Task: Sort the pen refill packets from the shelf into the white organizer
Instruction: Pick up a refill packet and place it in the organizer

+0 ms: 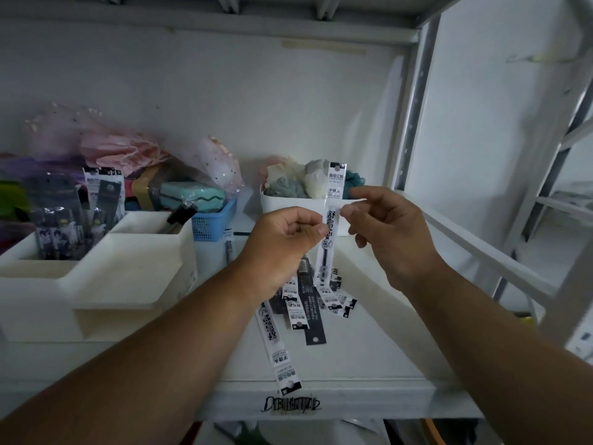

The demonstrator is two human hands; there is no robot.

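Note:
A long white pen refill packet (330, 216) stands upright in the air above the shelf. My left hand (285, 239) pinches its left edge at mid-height, and my right hand (385, 229) pinches its right edge a little higher. Below my hands a pile of refill packets (308, 306) lies on the white shelf (369, 348), one long white packet (276, 345) reaching the front edge. The white organizer (134, 268) stands at the left, its back left compartment holding several upright packets (80, 213).
A blue basket (211, 223) with a teal case sits behind the organizer. A white tub (288, 203) of cloth items stands behind my hands. Pink wrapped bundles (128, 146) lie at the back left. A metal shelf upright (414, 117) rises on the right.

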